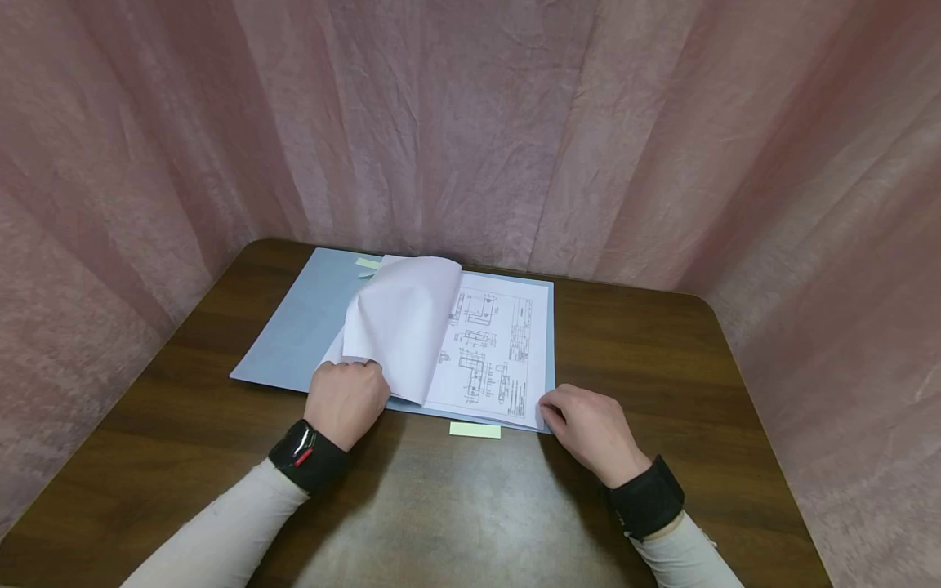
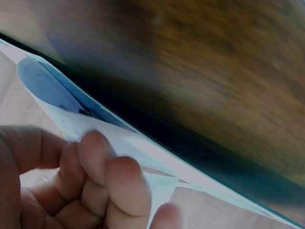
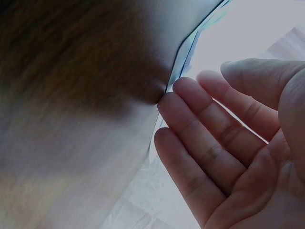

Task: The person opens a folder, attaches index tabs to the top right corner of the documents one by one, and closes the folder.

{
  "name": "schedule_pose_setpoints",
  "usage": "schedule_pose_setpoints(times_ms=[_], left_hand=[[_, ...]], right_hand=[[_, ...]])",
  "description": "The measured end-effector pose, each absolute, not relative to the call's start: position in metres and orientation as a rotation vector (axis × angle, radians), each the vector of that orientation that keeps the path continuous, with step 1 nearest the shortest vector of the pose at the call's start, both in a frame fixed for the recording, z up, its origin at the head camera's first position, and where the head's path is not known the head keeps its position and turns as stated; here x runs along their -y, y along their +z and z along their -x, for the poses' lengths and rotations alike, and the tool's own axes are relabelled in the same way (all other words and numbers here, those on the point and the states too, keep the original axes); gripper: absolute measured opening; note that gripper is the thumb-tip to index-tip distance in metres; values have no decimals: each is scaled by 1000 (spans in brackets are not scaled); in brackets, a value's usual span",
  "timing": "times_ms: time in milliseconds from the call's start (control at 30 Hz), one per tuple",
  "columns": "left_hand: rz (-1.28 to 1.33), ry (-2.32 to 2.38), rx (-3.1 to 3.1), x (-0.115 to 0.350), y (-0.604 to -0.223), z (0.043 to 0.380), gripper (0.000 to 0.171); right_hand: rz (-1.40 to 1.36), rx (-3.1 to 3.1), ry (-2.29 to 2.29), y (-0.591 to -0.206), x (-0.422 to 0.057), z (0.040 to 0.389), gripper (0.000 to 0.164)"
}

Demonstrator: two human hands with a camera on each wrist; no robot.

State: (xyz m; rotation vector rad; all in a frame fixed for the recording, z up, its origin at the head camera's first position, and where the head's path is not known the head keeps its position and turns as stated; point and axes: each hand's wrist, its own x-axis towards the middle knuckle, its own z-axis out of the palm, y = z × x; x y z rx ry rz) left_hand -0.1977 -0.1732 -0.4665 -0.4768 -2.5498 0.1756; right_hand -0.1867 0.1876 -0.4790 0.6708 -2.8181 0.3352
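A light blue paper folder [image 1: 287,327] lies spread on the table, holding a stack of white sheets. The top sheet on the right is a technical drawing [image 1: 481,351] with views and a title block. A blank-backed sheet [image 1: 400,318] bends over toward the left in a loose curl. My left hand [image 1: 348,400] grips this turned sheet at its lower left edge; in the left wrist view its curled fingers [image 2: 126,186] lie against the paper. At the folder's lower right corner is my right hand [image 1: 588,425], its fairly straight fingertips [image 3: 171,105] touching the edge.
A pale green sticky tab [image 1: 474,429] sticks out at the folder's front edge. Another green tab [image 1: 368,263] shows near the top left. The brown wooden table [image 1: 632,343] has rounded far corners, and pink curtains [image 1: 470,131] hang close behind and beside it.
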Motion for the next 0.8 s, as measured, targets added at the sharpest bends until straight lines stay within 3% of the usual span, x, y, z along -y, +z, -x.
schedule_pose_setpoints(times_ms=[300,600,800], left_hand=[[425,179,2716,168,-458,185,46],[720,106,2558,135,-452,198,16],[961,116,2585,114,-461,216,33]], right_hand=[[-683,2799,338,-479,-188,187,5],[-685,2789,341,-480,-189,187,6],[-685,2778,354,-480,-189,188,5]])
